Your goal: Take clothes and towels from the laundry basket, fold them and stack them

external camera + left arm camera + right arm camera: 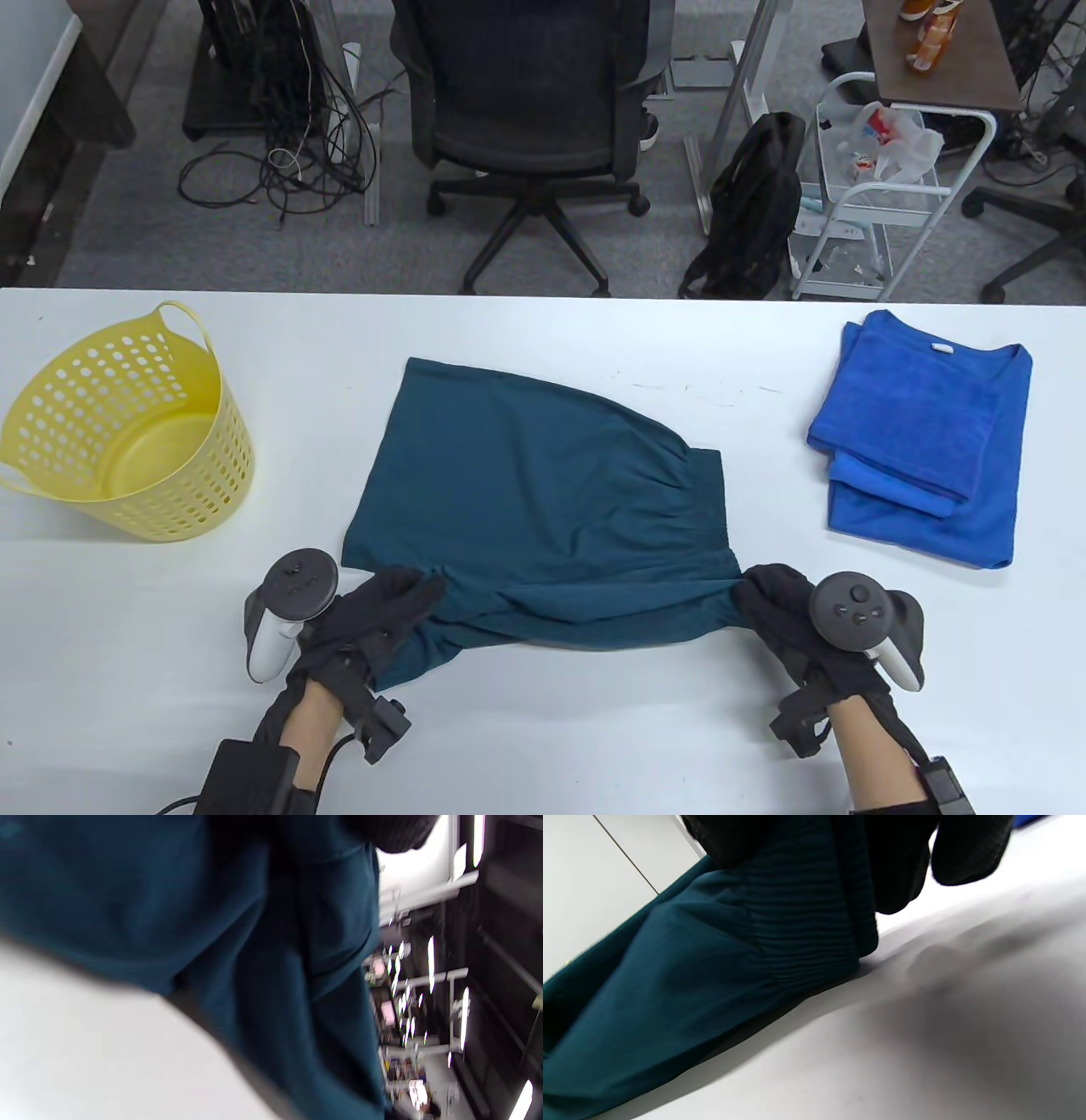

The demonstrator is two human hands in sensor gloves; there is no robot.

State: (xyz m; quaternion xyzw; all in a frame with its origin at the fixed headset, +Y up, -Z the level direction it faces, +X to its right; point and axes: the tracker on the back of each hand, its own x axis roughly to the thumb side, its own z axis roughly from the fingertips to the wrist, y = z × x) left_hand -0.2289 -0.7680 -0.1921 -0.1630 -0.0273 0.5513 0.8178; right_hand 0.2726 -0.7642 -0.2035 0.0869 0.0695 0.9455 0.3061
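Mid-fold on the white table (pixel 170 679): left hand (pixel 373 620) and right hand (pixel 785 615) each pinch a near corner of the teal skirt (pixel 543 475), which next wants lifting evenly over toward its far edge, judging by the slack

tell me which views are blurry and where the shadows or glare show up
Table view: sharp, evenly lit, soft shadows under the yellow perforated plastic basket. Left wrist view: motion-blurred, the dark teal fabric garment smeared, background lights blown out. Right wrist view: sharper on the ribbed waistband, with a broad soft shadow on the white table.
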